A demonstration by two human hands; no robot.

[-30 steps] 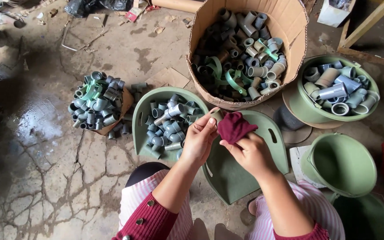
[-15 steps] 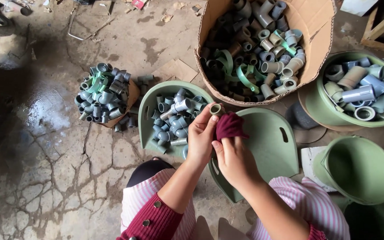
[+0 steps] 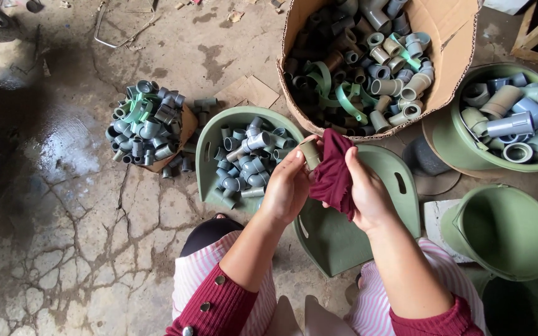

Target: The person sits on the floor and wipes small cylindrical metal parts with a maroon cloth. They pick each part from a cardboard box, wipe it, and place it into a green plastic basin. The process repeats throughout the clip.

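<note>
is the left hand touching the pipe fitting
Touching. The head view shows the left hand gripping the fitting at its fingertips, while the right hand presses a red cloth against it.

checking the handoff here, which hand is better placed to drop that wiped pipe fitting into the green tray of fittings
Probably left. The left hand already pinches the pipe fitting and sits right beside the green tray of fittings. The right hand is busy gripping the maroon cloth, farther from that tray.
</note>
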